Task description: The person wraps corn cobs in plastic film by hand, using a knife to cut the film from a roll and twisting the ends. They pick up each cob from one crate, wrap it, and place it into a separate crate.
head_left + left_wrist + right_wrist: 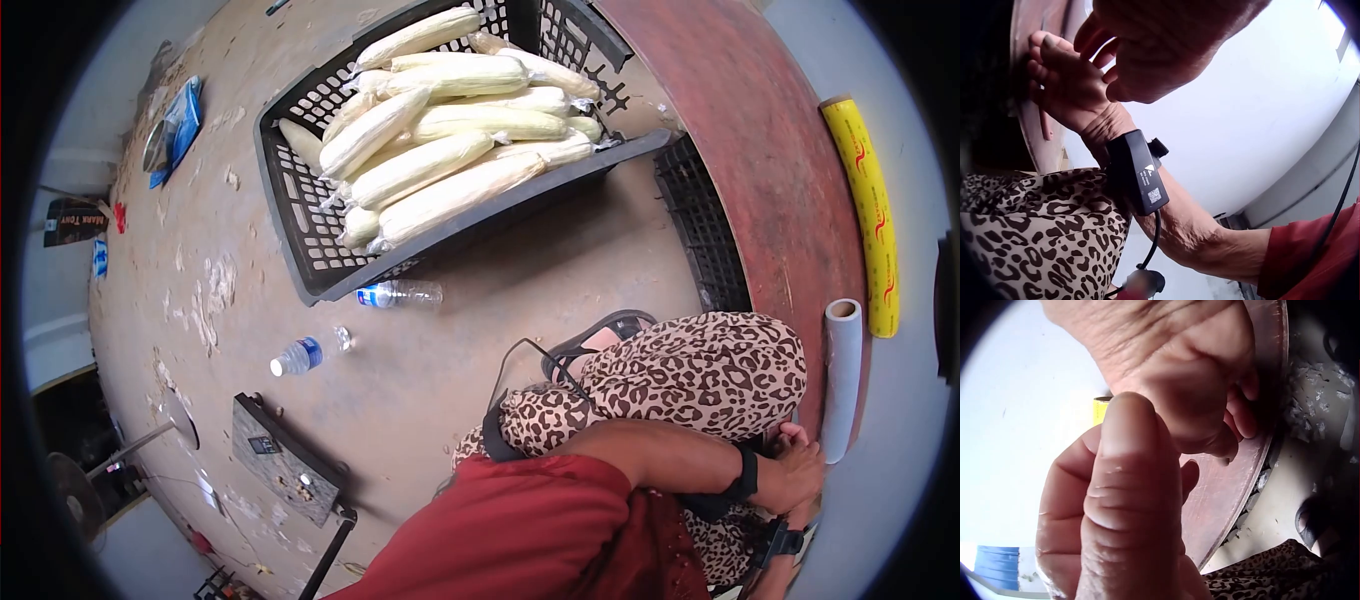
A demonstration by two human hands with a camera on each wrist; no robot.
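Both hands are together beside the lap at the table's near edge. In the head view my left hand [797, 470] overlaps my right hand, with the right wrist just below it. The left wrist view shows the left hand [1160, 50] with loosely bent fingers close against the heel of the right hand [1072, 87], whose fingers are bent. No object shows in either hand. From the right wrist camera, the right thumb [1132, 494] overlaps the left hand [1179, 381]. A roll of clear film [842, 380] stands close to the hands.
A yellow printed roll [865, 215] lies along the red table [730, 130]. On the floor, a black crate [290, 225] holds many husked corn cobs [425, 175] wrapped in film. Another crate [705, 225], plastic bottles [305, 355] and a dark board [285, 460] are around.
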